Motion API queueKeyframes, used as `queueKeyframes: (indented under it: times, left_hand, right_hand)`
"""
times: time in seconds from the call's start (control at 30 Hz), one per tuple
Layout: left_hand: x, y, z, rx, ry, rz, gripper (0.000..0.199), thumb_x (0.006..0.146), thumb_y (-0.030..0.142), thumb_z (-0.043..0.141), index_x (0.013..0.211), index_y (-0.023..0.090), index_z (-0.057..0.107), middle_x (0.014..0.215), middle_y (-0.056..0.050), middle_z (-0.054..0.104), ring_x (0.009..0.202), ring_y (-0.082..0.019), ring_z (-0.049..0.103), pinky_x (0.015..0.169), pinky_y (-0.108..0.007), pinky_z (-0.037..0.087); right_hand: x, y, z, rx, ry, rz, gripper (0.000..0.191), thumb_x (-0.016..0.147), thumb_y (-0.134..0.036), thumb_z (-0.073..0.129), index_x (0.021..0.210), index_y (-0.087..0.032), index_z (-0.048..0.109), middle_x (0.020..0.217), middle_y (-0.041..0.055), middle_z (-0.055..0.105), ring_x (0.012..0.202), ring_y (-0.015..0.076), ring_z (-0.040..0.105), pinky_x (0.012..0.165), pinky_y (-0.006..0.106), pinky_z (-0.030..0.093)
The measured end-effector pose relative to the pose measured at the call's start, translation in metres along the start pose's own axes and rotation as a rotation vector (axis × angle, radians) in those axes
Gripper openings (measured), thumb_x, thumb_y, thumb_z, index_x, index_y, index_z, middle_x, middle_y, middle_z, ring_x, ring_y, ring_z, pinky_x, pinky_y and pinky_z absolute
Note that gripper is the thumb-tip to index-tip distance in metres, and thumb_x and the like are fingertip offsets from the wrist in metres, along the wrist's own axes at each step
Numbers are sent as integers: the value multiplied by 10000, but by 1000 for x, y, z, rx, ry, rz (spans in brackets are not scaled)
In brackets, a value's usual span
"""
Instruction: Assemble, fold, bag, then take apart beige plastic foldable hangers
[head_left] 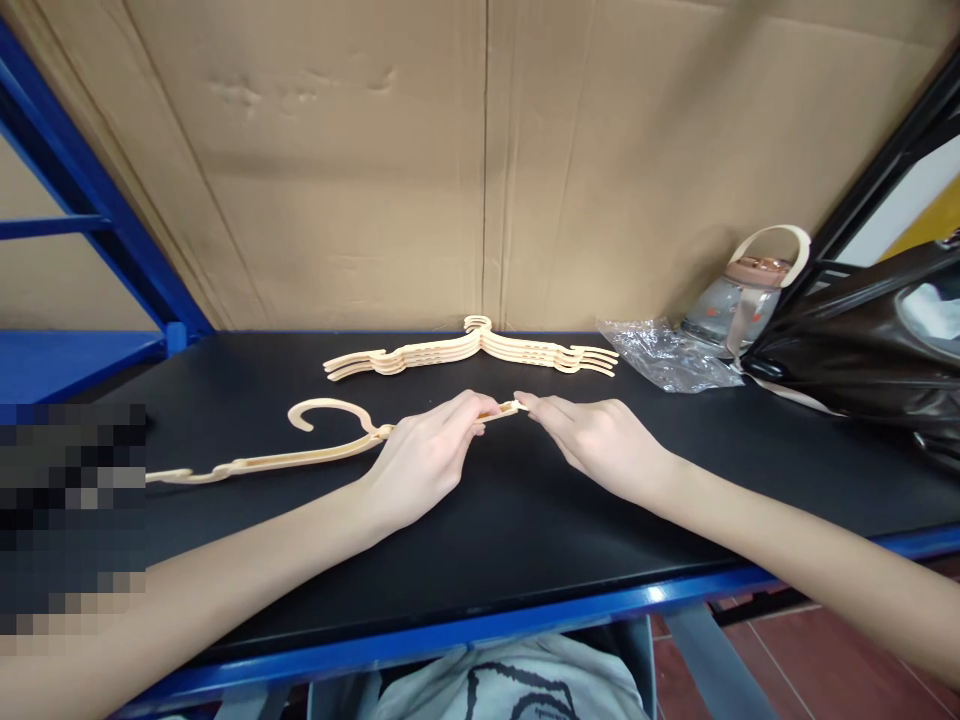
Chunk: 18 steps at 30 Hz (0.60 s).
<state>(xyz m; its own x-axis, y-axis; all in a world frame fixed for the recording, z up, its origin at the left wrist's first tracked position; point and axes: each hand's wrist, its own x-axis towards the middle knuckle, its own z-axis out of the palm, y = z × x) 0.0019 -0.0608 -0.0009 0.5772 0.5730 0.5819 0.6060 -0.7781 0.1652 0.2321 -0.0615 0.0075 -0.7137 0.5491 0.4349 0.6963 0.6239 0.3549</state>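
A cream plastic clothes hanger [300, 458] lies on the black table, its hook pointing away and to the left. My left hand [427, 452] is closed around the hanger's right arm and hides much of it. Just past those fingers the arm's end shows, with a small whitish tip [517, 405] on it. Thumb and fingers of my right hand [600, 440] pinch at that tip; whether it is a separate piece I cannot tell. Behind both hands a stack of several matching hangers [450, 350] rests flat, hooks toward the cardboard.
A crumpled clear plastic bag [667, 355] lies at the back right, beside a clear bottle [739, 300] with a handle. A black bag [870, 340] stands at the right. Brown cardboard [337, 160] forms the back wall. A blue frame edge [480, 638] runs along the front.
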Motion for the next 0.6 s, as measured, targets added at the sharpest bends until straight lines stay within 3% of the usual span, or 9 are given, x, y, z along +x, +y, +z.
queueKeyframes:
  times: [0.17, 0.43, 0.6]
  left_hand:
    - [-1, -1, -1, -9, -26, -7, 235, 942, 80, 386, 1117, 186, 500, 1037, -8, 633, 850, -119, 654, 678, -211, 504]
    - [-2, -3, 0, -11, -26, 12, 260, 936, 62, 383, 1135, 185, 498, 1059, -17, 630, 845, -120, 654, 698, -221, 515]
    - [-2, -2, 0, -10, -50, 5, 254, 936, 63, 378, 1123, 179, 504, 1040, -21, 635, 851, -130, 640, 727, -239, 517]
  right_hand:
    - [0, 4, 1, -49, -9, -81, 463, 859, 23, 418, 1316, -33, 470, 1057, 102, 702, 641, 164, 685, 494, 271, 482]
    - [1, 1, -3, -264, 58, -200, 489, 822, 87, 337, 1286, 28, 478, 1041, 157, 694, 610, 138, 649, 415, 251, 404]
    - [1, 6, 0, -160, 18, -197, 463, 854, 65, 338, 1293, 9, 473, 1018, 145, 697, 613, 129, 650, 446, 241, 410]
